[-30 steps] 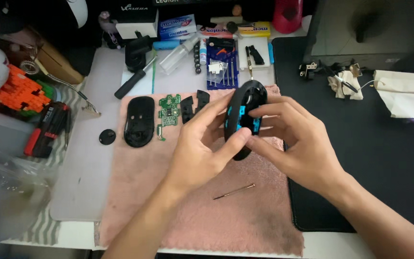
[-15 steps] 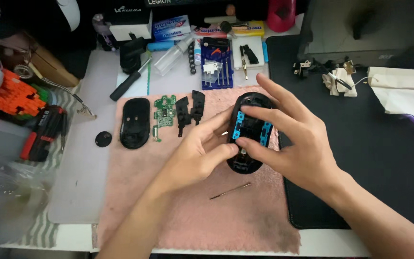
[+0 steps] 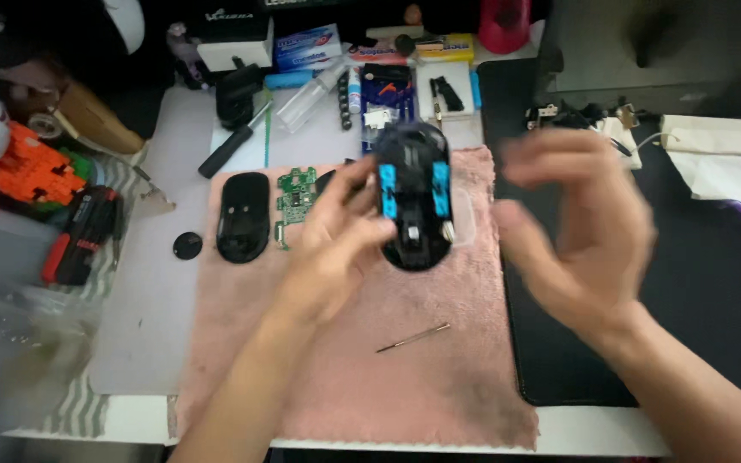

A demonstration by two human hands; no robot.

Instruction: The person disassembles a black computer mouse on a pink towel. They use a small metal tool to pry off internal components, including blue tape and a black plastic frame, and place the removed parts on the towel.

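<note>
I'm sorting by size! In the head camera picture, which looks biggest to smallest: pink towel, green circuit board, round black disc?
1. pink towel, by far.
2. green circuit board.
3. round black disc, though it looks close to the board.

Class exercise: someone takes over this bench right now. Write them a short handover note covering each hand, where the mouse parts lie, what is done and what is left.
Left hand: holds the black mouse body with blue inserts at its left side, above the pink towel.
Right hand: open, off the mouse, blurred to its right.
Parts: black top shell and green circuit board lie side by side on the towel's left; a round black disc sits just off the towel; a thin metal tool lies on the towel nearer the person.
Done: mouse opened, shell and board out.
Left: those parts are not yet back in the body.
</note>
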